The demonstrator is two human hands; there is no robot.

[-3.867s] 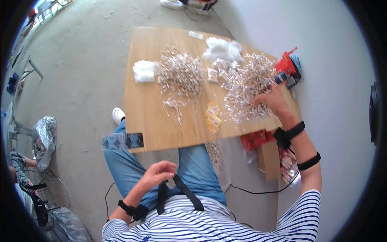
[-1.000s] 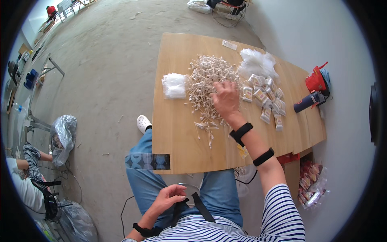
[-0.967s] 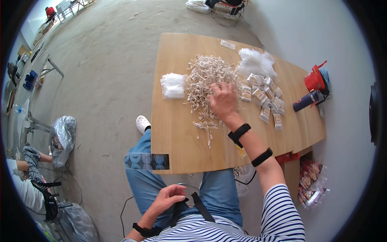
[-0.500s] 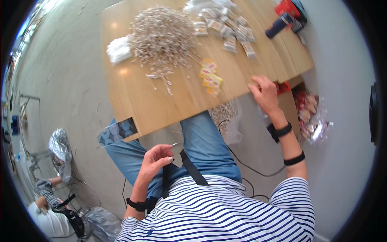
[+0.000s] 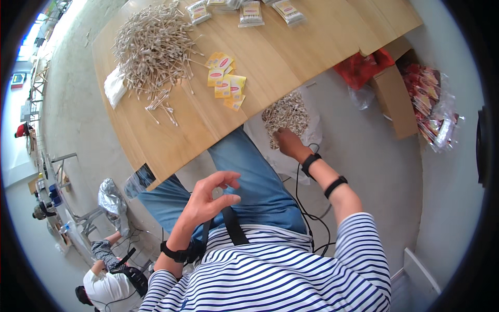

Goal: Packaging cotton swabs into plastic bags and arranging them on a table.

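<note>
My left hand [image 5: 210, 196] hovers above my lap, its fingers curved and the thumb held apart from them. A small pale spot shows in the gap, too small to make out. My right hand [image 5: 291, 143] reaches down beside my right leg to a clear plastic bag [image 5: 314, 130] of loose cotton swabs [image 5: 286, 115]. Its fingers point into the swabs, and the fingertips do not show clearly. On the wooden table [image 5: 182, 138] lies a large heap of cotton swabs [image 5: 153, 49]. Yellow printed cards [image 5: 223, 78] are spread near the table's front edge.
Filled swab packets [image 5: 251, 14] lie at the table's far side. A white bundle [image 5: 115, 87] sits left of the heap. Under the table's right end are a red bag [image 5: 364, 67], a cardboard box [image 5: 397, 101] and red packages [image 5: 429, 104]. Black cables [image 5: 306, 210] hang beside my right leg.
My right hand has moved from the table's front edge down to the bag of swabs. My left hand has risen slightly and its fingers have spread wider. The view has shifted.
</note>
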